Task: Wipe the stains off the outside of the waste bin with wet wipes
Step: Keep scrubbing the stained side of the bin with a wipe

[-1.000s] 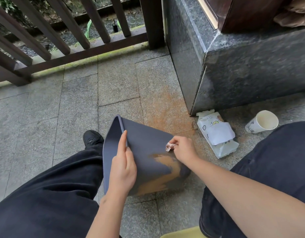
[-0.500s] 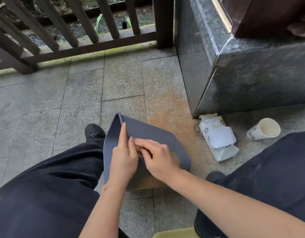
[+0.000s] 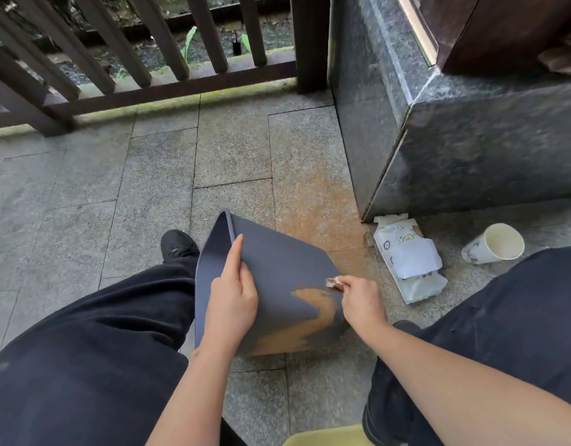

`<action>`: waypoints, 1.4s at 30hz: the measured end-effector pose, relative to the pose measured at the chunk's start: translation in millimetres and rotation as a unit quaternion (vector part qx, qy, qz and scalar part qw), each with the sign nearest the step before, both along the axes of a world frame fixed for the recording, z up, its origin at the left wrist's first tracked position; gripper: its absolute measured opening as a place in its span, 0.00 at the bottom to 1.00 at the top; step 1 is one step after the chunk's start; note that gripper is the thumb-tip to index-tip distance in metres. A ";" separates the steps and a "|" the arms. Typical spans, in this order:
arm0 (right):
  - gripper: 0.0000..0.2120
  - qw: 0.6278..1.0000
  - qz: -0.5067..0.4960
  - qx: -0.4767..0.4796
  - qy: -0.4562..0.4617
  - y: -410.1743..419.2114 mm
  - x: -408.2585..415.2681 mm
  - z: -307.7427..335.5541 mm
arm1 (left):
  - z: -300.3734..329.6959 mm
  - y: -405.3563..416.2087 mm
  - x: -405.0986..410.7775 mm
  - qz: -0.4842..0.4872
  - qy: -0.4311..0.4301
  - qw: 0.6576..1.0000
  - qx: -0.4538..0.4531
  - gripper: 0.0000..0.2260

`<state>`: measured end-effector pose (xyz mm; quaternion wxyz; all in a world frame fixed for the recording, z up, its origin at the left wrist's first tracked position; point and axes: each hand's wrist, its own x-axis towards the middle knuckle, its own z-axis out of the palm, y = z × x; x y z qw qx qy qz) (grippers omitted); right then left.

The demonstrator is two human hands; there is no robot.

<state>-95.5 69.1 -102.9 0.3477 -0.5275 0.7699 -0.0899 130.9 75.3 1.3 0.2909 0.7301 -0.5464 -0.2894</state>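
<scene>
Head view: left hand (image 3: 232,300) flat on waste bin (image 3: 277,275); right hand (image 3: 358,300) fingers seemingly pinch wipe (image 3: 333,282) beside stain (image 3: 316,313)

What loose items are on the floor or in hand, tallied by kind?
Waste bin: 1, steadied by the left hand
Used wipe: 1, pinched in the right hand
Wet wipes pack: 1
Paper cup: 1, lying on its side
Total: 4

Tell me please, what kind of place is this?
Probably an outdoor porch or terrace of a building: grey stone paving slabs on the ground, a dark wooden railing with plants beyond it, and a polished granite plinth at the right.
</scene>
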 end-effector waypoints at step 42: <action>0.11 0.591 -0.392 0.093 -0.699 -51.2 -20.2 71.1 | 11.9 -8.6 5.2 0.021 0.150 0.981 0.124 0.23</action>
